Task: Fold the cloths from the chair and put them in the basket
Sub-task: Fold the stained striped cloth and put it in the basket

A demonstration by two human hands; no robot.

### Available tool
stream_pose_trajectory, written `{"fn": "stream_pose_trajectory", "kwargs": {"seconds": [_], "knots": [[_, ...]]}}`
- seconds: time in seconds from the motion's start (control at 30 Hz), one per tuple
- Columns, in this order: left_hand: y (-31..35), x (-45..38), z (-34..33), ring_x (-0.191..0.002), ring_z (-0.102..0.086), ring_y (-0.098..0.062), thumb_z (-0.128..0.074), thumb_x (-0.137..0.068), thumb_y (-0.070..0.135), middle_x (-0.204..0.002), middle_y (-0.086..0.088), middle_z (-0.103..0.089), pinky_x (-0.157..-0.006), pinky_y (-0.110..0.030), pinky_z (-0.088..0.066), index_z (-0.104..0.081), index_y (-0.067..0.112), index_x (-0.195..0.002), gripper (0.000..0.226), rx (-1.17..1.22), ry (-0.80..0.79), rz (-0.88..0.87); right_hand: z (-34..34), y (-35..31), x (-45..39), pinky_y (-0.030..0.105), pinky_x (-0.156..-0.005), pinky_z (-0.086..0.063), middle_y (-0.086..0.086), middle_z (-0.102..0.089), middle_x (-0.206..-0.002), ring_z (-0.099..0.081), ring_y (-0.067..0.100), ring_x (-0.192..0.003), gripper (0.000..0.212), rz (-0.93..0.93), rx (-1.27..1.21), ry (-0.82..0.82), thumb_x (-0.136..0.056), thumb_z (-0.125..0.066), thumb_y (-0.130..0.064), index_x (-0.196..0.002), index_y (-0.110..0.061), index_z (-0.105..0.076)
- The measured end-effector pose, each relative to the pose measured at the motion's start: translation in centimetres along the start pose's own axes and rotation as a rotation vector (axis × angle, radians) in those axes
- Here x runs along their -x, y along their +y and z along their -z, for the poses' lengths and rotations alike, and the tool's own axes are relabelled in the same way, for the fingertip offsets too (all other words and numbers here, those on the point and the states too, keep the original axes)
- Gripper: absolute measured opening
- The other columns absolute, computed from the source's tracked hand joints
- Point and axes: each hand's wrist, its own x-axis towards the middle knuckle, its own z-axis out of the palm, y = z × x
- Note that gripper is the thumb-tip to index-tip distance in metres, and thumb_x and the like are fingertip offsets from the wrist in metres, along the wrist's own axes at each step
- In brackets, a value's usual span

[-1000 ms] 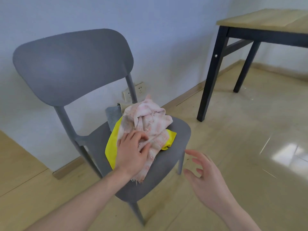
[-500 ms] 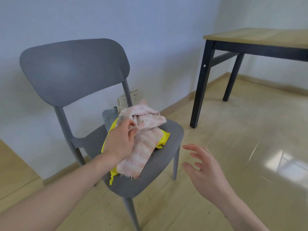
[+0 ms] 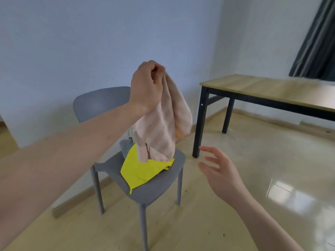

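Above chair [image 3: 159, 189] | left hand [image 3: 146, 87] fingers pinch pink cloth [image 3: 163, 129], hanging vertical | right hand [image 3: 221, 171] spread

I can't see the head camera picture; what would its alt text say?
A person's left hand holds a pink cloth up by one edge above a grey chair, where a yellow cloth lies on the seat. The right hand hovers open beside the chair. A wooden table with black legs stands at the right; no basket is visible.

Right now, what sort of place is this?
Probably a sparsely furnished room indoors, home or office: a grey chair against a plain wall, a wooden table on black legs, a dark curtain, glossy floor.
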Motion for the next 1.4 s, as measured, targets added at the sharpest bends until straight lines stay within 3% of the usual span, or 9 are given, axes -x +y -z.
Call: {"fn": "stream_pose_trajectory", "kwargs": {"seconds": [0.3, 0.43, 0.57, 0.77, 0.87, 1.0, 1.13, 1.3, 1.4], "knots": [[10.9, 12.2, 3.2, -0.052, -0.052, 0.013, -0.063, -0.099, 0.011, -0.056, 0.03, -0.058, -0.056, -0.003, -0.036, -0.07, 0.012, -0.089, 0.013, 0.122, -0.649, -0.067, 4.3, 0.6, 8.6, 0.021, -0.085, -0.055, -0.022, -0.063, -0.125, -0.063, -0.004, -0.111, 0.068, -0.033, -0.069, 0.033, -0.082, -0.08, -0.05, -0.142, -0.041, -0.049], [8.4, 19.0, 1.2, -0.059, -0.052, 0.004, -0.07, -0.095, 0.02, -0.072, 0.012, -0.068, -0.062, -0.01, -0.041, -0.075, 0.015, -0.091, 0.008, 0.175, -0.788, 0.014, 4.3, 5.8, 11.6, 0.025, -0.061, -0.043, -0.018, -0.065, -0.071, -0.056, 0.007, -0.067, 0.007, -0.148, 0.004, 0.019, -0.089, -0.075, -0.023, -0.092, -0.028, -0.07], [3.3, 25.3, -0.7, -0.07, -0.059, -0.005, -0.076, -0.088, 0.042, -0.088, 0.009, -0.07, -0.068, -0.024, -0.047, -0.073, 0.029, -0.096, 0.016, 0.077, -0.94, 0.071, 4.9, 9.6, 13.9, 0.029, -0.056, -0.036, -0.015, -0.05, -0.055, -0.045, 0.009, -0.06, 0.014, -0.25, 0.154, -0.001, -0.089, -0.066, -0.016, -0.075, -0.018, -0.065], [-2.1, 32.9, -1.8, -0.067, -0.055, 0.0, -0.086, -0.071, 0.055, -0.083, 0.009, -0.069, -0.063, -0.018, -0.043, -0.071, 0.029, -0.087, 0.034, -0.015, -1.127, 0.338, 6.7, 11.0, 13.9, 0.032, -0.069, -0.047, -0.008, -0.067, -0.074, -0.056, 0.009, -0.071, 0.011, -0.268, 0.218, 0.041, -0.089, -0.064, -0.014, -0.081, -0.022, -0.064], [-4.0, 34.4, -2.0, -0.053, -0.043, 0.001, -0.079, -0.084, 0.038, -0.054, 0.014, -0.053, -0.051, -0.019, -0.032, -0.057, 0.022, -0.061, 0.035, -0.102, -1.192, 0.351, 6.9, 12.0, 14.2, 0.032, -0.069, -0.045, -0.007, -0.064, -0.078, -0.054, 0.011, -0.073, 0.007, -0.31, 0.239, -0.017, -0.091, -0.062, -0.019, -0.085, -0.022, -0.06], [-3.7, 33.4, -2.8, -0.061, -0.05, -0.002, -0.067, -0.086, 0.02, -0.064, 0.013, -0.06, -0.06, -0.025, -0.041, -0.064, 0.02, -0.073, 0.014, 0.005, -1.053, 0.417, 6.8, 12.6, 14.0, 0.029, -0.068, -0.045, -0.006, -0.066, -0.088, -0.058, 0.012, -0.078, 0.004, -0.385, 0.289, -0.116, -0.092, -0.06, -0.026, -0.094, -0.023, -0.059], [-1.5, 33.6, -3.2, -0.066, -0.046, -0.009, -0.058, -0.083, 0.021, -0.073, 0.002, -0.058, -0.063, -0.029, -0.041, -0.059, 0.017, -0.082, 0.004, 0.15, -1.0, 0.382, 5.7, 13.3, 13.9, 0.032, -0.073, -0.055, -0.004, -0.07, -0.102, -0.067, 0.014, -0.091, 0.021, -0.467, 0.382, -0.248, -0.083, -0.061, -0.026, -0.104, -0.027, -0.062], [0.4, 34.4, -3.7, -0.071, -0.057, 0.005, -0.058, -0.09, 0.007, -0.086, 0.007, -0.069, -0.063, -0.007, -0.043, -0.071, 0.02, -0.096, 0.02, 0.249, -1.059, 0.407, 3.3, 13.9, 14.3, 0.032, -0.092, -0.055, -0.012, -0.059, -0.13, -0.063, 0.012, -0.111, 0.057, -0.395, 0.456, -0.465, -0.078, -0.073, -0.031, -0.132, -0.032, -0.054], [0.3, 34.4, -3.8, -0.072, -0.059, 0.006, -0.062, -0.088, 0.005, -0.086, 0.007, -0.071, -0.066, -0.008, -0.046, -0.075, 0.017, -0.095, 0.019, 0.278, -1.042, 0.454, 2.3, 13.4, 14.4, 0.032, -0.099, -0.053, -0.017, -0.052, -0.14, -0.056, 0.01, -0.124, 0.085, -0.368, 0.403, -0.569, -0.071, -0.081, -0.037, -0.146, -0.039, -0.043]]}}
